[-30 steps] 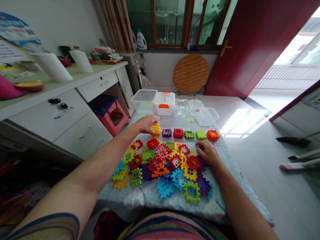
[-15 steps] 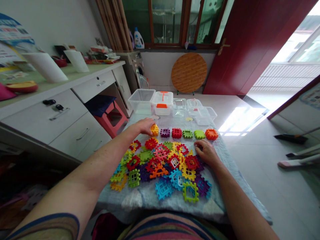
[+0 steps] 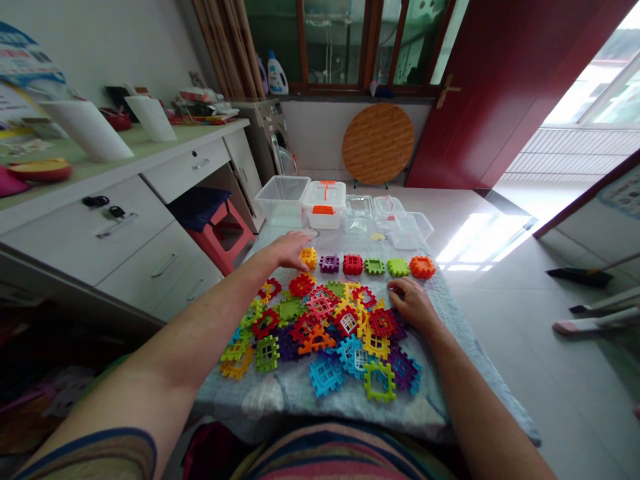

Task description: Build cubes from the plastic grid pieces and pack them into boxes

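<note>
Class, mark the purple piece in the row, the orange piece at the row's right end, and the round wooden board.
Purple piece [image 3: 329, 264]: head view, middle of the piece.
Orange piece [image 3: 423, 267]: head view, middle of the piece.
Round wooden board [image 3: 379, 144]: head view, middle of its face.

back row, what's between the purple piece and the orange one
A red piece, a green piece and a lighter green piece, in the head view.

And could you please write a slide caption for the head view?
Left hand at the yellow block in a row of six; right hand beside a pile of toothed plastic building panels.
</note>
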Available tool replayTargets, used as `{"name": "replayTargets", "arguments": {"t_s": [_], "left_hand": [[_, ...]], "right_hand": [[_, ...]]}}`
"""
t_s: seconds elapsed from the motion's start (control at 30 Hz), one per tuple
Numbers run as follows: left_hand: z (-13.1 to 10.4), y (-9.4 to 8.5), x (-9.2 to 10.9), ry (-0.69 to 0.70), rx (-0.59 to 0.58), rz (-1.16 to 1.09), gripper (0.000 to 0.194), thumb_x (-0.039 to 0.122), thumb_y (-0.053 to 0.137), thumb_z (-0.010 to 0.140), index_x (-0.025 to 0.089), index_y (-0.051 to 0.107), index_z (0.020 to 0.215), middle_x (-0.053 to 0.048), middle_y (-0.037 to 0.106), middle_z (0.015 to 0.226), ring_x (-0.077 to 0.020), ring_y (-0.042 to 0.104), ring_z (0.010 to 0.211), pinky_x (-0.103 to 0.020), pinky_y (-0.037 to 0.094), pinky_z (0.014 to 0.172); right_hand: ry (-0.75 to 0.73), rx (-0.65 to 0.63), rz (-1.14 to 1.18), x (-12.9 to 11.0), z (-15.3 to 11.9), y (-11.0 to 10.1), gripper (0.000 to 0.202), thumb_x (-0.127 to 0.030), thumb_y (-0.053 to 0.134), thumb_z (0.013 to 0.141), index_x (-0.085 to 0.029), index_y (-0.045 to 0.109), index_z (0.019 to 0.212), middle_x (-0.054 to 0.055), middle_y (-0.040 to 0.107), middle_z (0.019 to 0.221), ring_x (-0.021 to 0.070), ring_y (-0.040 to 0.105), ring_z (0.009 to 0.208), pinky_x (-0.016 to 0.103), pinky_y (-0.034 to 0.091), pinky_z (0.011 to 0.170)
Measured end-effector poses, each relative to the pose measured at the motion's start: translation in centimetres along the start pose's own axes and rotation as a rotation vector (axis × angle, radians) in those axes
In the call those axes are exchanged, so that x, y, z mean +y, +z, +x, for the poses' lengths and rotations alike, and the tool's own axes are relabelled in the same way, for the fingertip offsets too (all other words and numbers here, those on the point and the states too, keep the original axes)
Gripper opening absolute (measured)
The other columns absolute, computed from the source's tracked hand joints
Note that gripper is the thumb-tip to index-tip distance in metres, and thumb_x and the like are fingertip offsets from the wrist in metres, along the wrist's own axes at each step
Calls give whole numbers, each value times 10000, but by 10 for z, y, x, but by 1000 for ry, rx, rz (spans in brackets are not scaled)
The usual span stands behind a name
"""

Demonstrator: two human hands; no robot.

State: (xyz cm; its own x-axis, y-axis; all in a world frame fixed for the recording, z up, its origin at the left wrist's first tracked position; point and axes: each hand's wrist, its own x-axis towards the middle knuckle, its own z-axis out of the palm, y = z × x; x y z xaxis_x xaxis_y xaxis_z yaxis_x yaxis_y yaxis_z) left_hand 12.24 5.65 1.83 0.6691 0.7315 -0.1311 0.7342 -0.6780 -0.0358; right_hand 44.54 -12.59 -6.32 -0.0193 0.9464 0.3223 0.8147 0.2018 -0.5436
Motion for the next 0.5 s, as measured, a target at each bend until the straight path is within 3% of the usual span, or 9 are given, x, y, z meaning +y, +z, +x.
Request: {"name": "replayTargets", "arguments": {"t_s": [0.07,0.13,0.23,0.33,0.5], "left_hand": [[-16,-7,5,6,137,-23,756,481,743,654,134,507,1283,-160,543,1329,-319,475,1247,-394,344,1070],[-36,-13,14,14,217,-70,504,391,665,753,159,556,1186,-124,581,1250,-278,508,1195,-367,354,1056],[-64,-14,30,84,102,-180,250,299,601,797,179,607,1016,-88,622,1108,-224,585,1032,-305,433,943],[-80,-3,44,117,-10,-245,251,270,612,780,190,611,1018,-70,636,1072,-211,602,992,-288,454,898],[-82,19,52,12,26,-257,306,227,643,731,191,615,1033,-66,650,1058,-224,604,1001,-309,463,902]], "right_hand": [[-5,-8,0,0,0,0,153,-210,523,815,-189,658,885,59,618,822,201,580,787,325,460,747],[-10,-13,-2,1,0,0,154,-211,522,816,-183,658,885,58,608,808,198,576,775,321,457,739],[-15,-16,-7,2,1,1,149,-209,525,812,-182,657,878,51,597,796,191,570,758,316,453,737],[-15,-16,-12,2,1,1,146,-206,524,808,-181,653,872,50,593,795,189,567,758,313,452,735],[-18,-15,-16,0,0,0,155,-204,520,808,-174,652,884,56,597,801,195,570,767,319,450,740]]}}
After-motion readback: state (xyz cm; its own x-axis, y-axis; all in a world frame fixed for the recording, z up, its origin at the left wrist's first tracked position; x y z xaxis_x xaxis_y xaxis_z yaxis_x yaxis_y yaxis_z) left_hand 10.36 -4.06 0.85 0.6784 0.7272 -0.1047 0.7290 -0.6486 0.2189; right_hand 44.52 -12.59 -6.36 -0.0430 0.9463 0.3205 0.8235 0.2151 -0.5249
